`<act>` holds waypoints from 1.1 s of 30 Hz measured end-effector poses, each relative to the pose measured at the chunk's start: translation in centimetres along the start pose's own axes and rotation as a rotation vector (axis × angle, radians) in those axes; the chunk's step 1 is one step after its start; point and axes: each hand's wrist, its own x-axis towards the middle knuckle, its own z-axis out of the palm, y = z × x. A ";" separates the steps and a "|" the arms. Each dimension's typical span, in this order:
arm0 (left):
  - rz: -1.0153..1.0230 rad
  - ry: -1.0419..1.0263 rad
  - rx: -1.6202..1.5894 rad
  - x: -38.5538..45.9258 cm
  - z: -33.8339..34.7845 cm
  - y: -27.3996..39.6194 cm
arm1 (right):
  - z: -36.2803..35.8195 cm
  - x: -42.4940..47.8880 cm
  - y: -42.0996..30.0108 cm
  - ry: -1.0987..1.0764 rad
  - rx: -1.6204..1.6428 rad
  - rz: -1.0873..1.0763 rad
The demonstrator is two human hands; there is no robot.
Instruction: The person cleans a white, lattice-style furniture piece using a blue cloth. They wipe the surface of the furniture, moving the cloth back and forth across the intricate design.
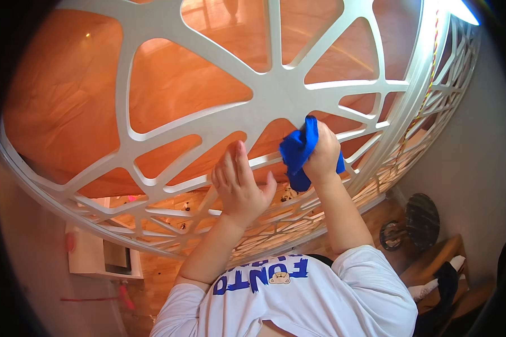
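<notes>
A white openwork lattice screen [274,97] with rounded, irregular cut-outs fills the view before me, with orange sheeting [177,88] behind it. My right hand [324,151] is closed round a crumpled blue cloth [297,153] and is held at the screen's lower middle part; its fingertips are partly hidden by the cloth. My left hand [242,185] is raised beside it, palm towards the lattice, fingers extended and thumb apart, holding nothing. Whether its fingers touch the lattice cannot be told.
A red and yellow twisted cord [431,80] hangs along the screen's right edge. Low down on the left is a white open cabinet [88,257]. A dark round-topped stool [422,221] and wooden furniture with clothing [447,274] stand at lower right, on a wooden floor [152,269].
</notes>
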 end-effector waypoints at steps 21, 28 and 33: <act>0.204 -0.095 -0.048 1.2 4.1 4.6 | -0.7 7.2 -1.5 0.224 -0.189 -0.113; 0.157 -0.109 0.001 1.4 4.0 5.0 | -3.9 6.8 4.2 0.191 -0.217 -0.187; 0.174 -0.058 0.033 0.9 5.2 5.1 | -4.5 5.3 6.3 0.278 -0.308 -0.093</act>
